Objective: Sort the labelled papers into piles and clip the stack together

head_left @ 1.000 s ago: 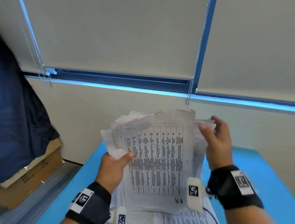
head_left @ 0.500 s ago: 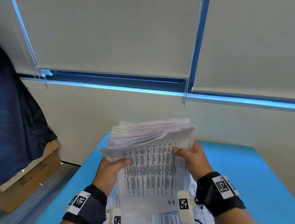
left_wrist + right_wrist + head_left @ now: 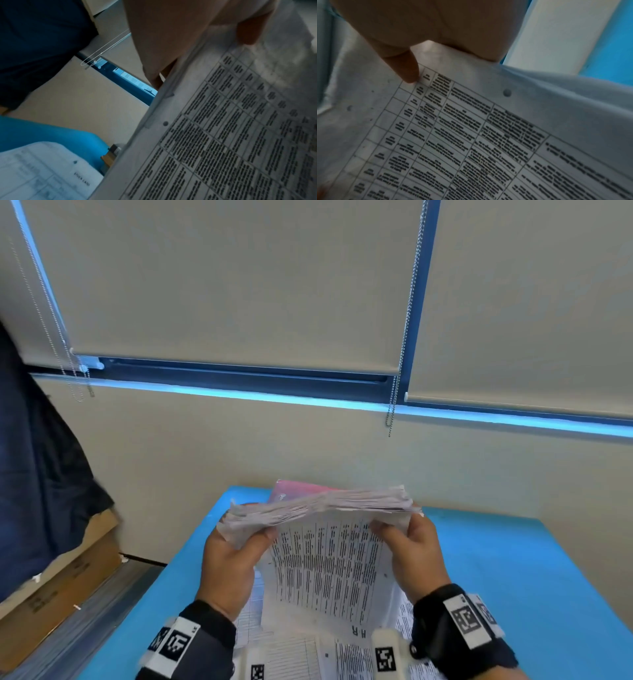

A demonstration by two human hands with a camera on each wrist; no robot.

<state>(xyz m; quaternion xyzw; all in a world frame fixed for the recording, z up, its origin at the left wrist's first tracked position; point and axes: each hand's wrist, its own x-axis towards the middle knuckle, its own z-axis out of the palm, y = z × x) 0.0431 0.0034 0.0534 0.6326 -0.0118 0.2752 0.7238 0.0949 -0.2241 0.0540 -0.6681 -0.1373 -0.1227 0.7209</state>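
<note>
A thick stack of printed papers [image 3: 325, 549] stands on edge over the blue table [image 3: 513, 577], its front sheet a table of text marked "H R". My left hand [image 3: 236, 556] grips the stack's upper left corner, thumb on the front sheet. My right hand [image 3: 407, 549] grips the upper right corner. In the left wrist view the thumb [image 3: 248, 29] presses the front sheet of the stack [image 3: 223, 135]. The right wrist view shows the thumb [image 3: 406, 67] on the same sheet [image 3: 471, 135]. More printed sheets [image 3: 301, 655] lie flat on the table beneath. Something pink [image 3: 298, 491] shows behind the stack.
A beige wall with window blinds [image 3: 239, 285] and bead chains [image 3: 397, 392] rises right behind the table. A dark blue cloth [image 3: 37, 474] hangs at the left over cardboard boxes [image 3: 65, 587]. Another loose sheet [image 3: 39, 171] lies on the table by my left wrist.
The stack came down and tipped so its top edge faces me. My right hand slid from the stack's upper right side onto the upper right corner. The camera tilted down.
</note>
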